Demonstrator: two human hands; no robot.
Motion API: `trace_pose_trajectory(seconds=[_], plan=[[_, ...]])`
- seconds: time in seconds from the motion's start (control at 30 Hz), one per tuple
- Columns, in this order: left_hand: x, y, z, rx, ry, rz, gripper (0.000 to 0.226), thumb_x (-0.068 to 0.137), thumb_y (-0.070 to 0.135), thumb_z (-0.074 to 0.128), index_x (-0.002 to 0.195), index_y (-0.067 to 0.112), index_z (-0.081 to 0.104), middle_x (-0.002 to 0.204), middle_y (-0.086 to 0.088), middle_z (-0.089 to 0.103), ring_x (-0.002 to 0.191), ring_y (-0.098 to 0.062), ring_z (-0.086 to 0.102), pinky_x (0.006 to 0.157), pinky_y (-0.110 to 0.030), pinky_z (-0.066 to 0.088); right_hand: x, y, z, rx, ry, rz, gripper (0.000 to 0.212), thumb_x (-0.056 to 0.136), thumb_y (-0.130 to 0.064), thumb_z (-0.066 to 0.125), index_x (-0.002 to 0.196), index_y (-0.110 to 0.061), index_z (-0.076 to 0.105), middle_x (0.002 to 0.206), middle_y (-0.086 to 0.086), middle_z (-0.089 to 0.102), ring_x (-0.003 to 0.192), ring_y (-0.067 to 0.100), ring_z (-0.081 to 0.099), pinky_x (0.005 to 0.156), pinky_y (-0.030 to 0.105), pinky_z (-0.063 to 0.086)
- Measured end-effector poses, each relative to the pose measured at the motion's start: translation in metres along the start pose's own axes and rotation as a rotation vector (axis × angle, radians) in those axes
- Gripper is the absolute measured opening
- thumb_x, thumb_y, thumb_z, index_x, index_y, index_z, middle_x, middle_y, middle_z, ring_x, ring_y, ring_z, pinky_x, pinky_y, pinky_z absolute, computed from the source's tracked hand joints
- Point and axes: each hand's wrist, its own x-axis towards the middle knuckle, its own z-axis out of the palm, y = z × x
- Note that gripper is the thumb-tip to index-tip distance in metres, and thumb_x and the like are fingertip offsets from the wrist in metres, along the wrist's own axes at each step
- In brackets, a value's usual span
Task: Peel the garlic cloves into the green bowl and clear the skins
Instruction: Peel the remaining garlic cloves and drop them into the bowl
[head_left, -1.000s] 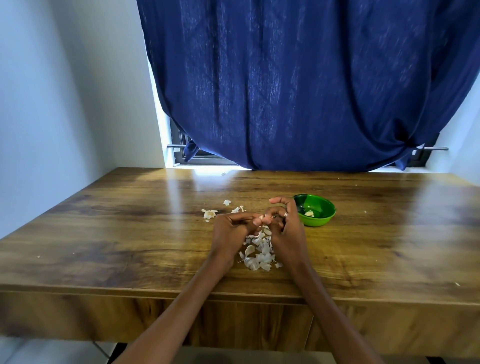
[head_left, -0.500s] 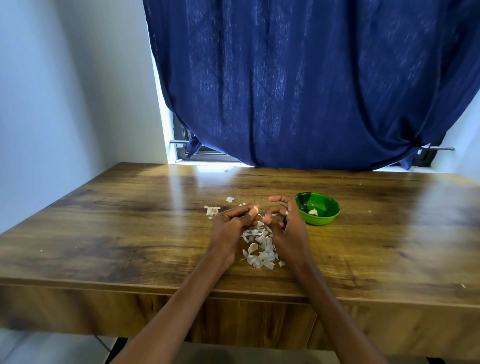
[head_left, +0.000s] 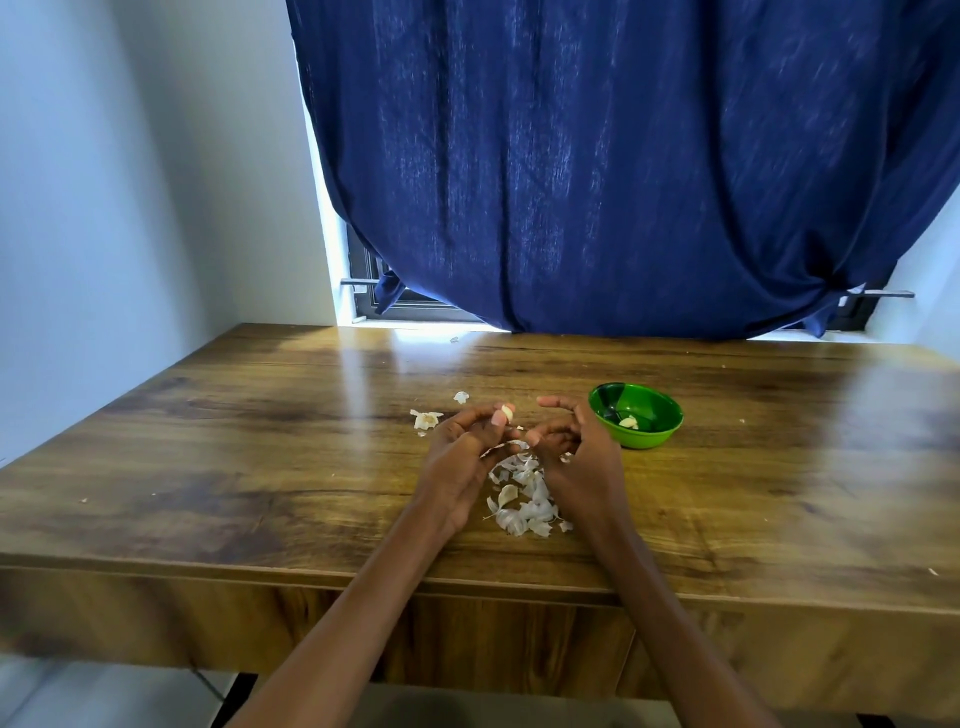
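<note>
My left hand (head_left: 462, 457) pinches a pale garlic clove (head_left: 507, 413) at its fingertips, just above the table. My right hand (head_left: 576, 457) is beside it with curled fingers that pinch a strip of skin (head_left: 511, 446) running between the two hands. Under and between the hands lies a pile of white garlic skins (head_left: 524, 501). The green bowl (head_left: 655, 436) stands just right of my right hand, and a peeled clove (head_left: 628, 422) lies inside it.
A garlic remnant (head_left: 426, 419) and a small skin scrap (head_left: 461, 397) lie left of and behind my left hand. The wooden table (head_left: 260, 467) runs to a window with a dark blue curtain (head_left: 597, 182). Its front edge is close to me.
The hands have drawn slightly apart, and the clove now shows at my left fingertips. A strip of skin is stretched between them. The camera view has shifted a little.
</note>
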Motion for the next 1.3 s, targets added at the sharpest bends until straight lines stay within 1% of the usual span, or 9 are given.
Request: trace_pose_trajectory(seconds=[0.1,0.27,0.47,0.6,0.73,0.87,1.1,1.2,1.3], plan=[[-0.002,0.000,0.001,0.064,0.004,0.037,0.013,0.093,0.002,0.062,0.100,0.007,0.072,0.085,-0.005,0.074,0.080,-0.016,0.068,0.080,-0.035,0.059,0.000,-0.001,-0.001,0.011,0.007,0.000,0.049,0.082,0.003,0.079,0.118,-0.025,0.061,0.093,-0.006,0.072,0.085,0.006,0.068,0.074,0.022,0.057],[-0.005,0.000,0.006,0.278,0.056,0.120,0.014,0.090,0.004,0.068,0.091,0.016,0.075,0.091,-0.007,0.077,0.086,-0.023,0.070,0.077,-0.033,0.060,-0.001,-0.008,-0.002,0.122,0.027,-0.017,0.035,0.089,-0.005,0.075,0.118,-0.020,0.064,0.101,-0.005,0.074,0.094,0.003,0.071,0.081,0.020,0.058],[-0.005,-0.002,0.007,0.466,0.083,0.262,0.010,0.087,0.004,0.074,0.095,0.010,0.074,0.092,-0.003,0.077,0.086,-0.018,0.073,0.069,-0.023,0.058,-0.002,-0.009,-0.003,0.152,0.023,0.011,0.040,0.085,-0.009,0.081,0.120,-0.017,0.063,0.096,-0.002,0.078,0.089,0.005,0.074,0.076,0.023,0.061],[-0.007,-0.002,0.010,0.556,0.122,0.373,0.010,0.086,0.001,0.074,0.093,0.008,0.076,0.088,0.002,0.076,0.081,-0.006,0.072,0.066,-0.015,0.054,-0.002,-0.012,-0.003,0.201,0.040,0.043,0.044,0.080,-0.017,0.086,0.118,-0.019,0.062,0.093,-0.002,0.078,0.087,0.009,0.075,0.075,0.025,0.061],[-0.007,-0.003,0.010,0.596,0.127,0.414,0.010,0.087,0.004,0.075,0.096,0.008,0.079,0.086,0.002,0.078,0.078,-0.009,0.074,0.067,-0.020,0.058,-0.003,-0.015,-0.003,0.218,0.086,0.054,0.045,0.078,-0.019,0.088,0.115,-0.019,0.063,0.091,-0.003,0.078,0.085,0.008,0.075,0.073,0.023,0.061],[-0.011,-0.002,0.013,0.583,0.140,0.419,0.012,0.086,0.004,0.075,0.093,0.012,0.080,0.081,0.004,0.078,0.072,-0.012,0.075,0.066,-0.021,0.058,-0.004,-0.015,-0.004,0.221,0.112,0.040,0.043,0.078,-0.010,0.087,0.113,-0.015,0.063,0.089,-0.001,0.077,0.083,0.009,0.076,0.072,0.022,0.061],[-0.019,0.001,0.017,0.645,0.129,0.539,0.031,0.084,-0.001,0.074,0.080,0.029,0.077,0.075,0.012,0.076,0.070,-0.009,0.074,0.064,-0.023,0.060,-0.004,-0.016,-0.006,0.203,0.094,0.024,0.047,0.078,-0.001,0.084,0.117,-0.015,0.063,0.093,-0.003,0.077,0.085,0.004,0.074,0.073,0.016,0.058],[-0.021,0.004,0.018,0.656,0.118,0.560,0.030,0.081,-0.004,0.075,0.079,0.026,0.077,0.071,0.014,0.075,0.067,-0.007,0.073,0.061,-0.017,0.057,-0.003,-0.016,-0.007,0.190,0.095,0.023,0.048,0.076,0.000,0.085,0.117,-0.016,0.063,0.088,-0.004,0.077,0.084,0.003,0.075,0.072,0.016,0.058],[-0.022,0.004,0.018,0.623,0.097,0.523,0.020,0.081,-0.003,0.076,0.081,0.017,0.079,0.071,0.006,0.076,0.063,-0.013,0.074,0.052,-0.025,0.058,-0.005,-0.015,-0.007,0.188,0.116,0.015,0.048,0.075,0.000,0.086,0.115,-0.016,0.064,0.083,-0.006,0.078,0.084,0.003,0.075,0.074,0.015,0.058]])
